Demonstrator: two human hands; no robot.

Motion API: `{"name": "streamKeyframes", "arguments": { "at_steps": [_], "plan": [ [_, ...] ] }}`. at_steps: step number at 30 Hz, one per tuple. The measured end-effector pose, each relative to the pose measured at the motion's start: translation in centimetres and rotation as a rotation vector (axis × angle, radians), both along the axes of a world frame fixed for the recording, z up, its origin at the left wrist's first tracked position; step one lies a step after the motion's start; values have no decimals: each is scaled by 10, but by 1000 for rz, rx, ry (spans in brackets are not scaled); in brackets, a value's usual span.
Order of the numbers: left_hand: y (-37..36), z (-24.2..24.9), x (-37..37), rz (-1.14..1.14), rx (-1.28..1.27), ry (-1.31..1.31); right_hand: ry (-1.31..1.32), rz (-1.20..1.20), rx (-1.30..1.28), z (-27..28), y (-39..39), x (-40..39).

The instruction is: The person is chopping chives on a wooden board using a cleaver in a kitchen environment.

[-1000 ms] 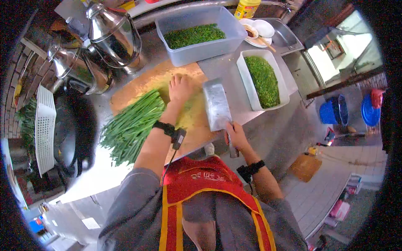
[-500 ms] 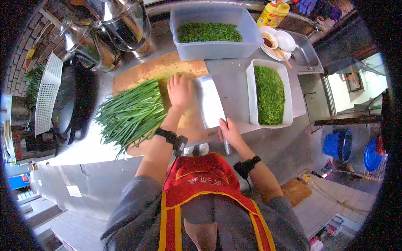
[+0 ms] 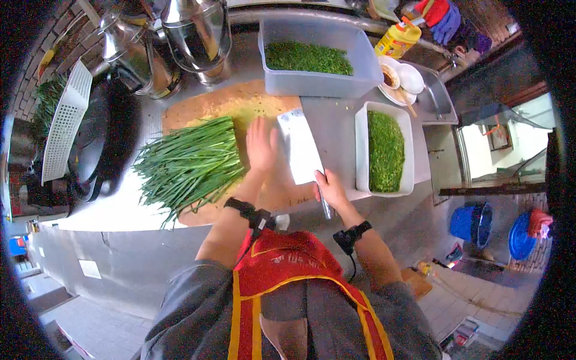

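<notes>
Across the right edge of the chopping board (image 3: 231,96), a sideways slip of the cleaver (image 3: 301,150), clamped in the right hand (image 3: 331,190), could nick the open left hand (image 3: 261,151)

I list, by colour: long chives (image 3: 192,156), deep green streaked with paler green; cutting board (image 3: 180,114), tan-orange, patched yellow; cleaver (image 3: 300,147), silver, its blade glaring white; large tub (image 3: 324,85), translucent blue-grey, its chopped greens (image 3: 306,57) dark green; smaller tub (image 3: 410,150), white, its chopped filling (image 3: 385,150) brighter green, speckled pale. I add: apron (image 3: 288,258), red, edged yellow, white lettering; sleeves (image 3: 198,291), dark grey; wristbands (image 3: 240,207), black; upright basket (image 3: 66,123), white, patterned with rows of holes; jug (image 3: 398,42), yellow; bowls (image 3: 410,79), white; bucket (image 3: 462,222), blue; pots (image 3: 195,36), mirror-silver; glove (image 3: 447,27), violet-blue.
</notes>
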State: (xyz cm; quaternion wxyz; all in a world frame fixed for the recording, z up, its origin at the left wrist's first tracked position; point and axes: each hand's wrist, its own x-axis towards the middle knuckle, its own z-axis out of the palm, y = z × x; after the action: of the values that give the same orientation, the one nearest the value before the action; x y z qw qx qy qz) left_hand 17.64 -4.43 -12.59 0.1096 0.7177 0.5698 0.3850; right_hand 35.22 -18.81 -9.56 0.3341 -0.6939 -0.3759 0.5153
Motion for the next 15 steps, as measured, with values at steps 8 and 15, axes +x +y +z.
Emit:
{"name": "streamKeyframes", "arguments": {
  "at_steps": [8, 15],
  "plan": [
    [-2, 11, -11, -356, -341, 18, 86, -43, -38, -7, -3, 8],
    [-43, 15, -11, 83, -132, -74, -10, 36, -37, -20, -8, 3]
  ]
}}
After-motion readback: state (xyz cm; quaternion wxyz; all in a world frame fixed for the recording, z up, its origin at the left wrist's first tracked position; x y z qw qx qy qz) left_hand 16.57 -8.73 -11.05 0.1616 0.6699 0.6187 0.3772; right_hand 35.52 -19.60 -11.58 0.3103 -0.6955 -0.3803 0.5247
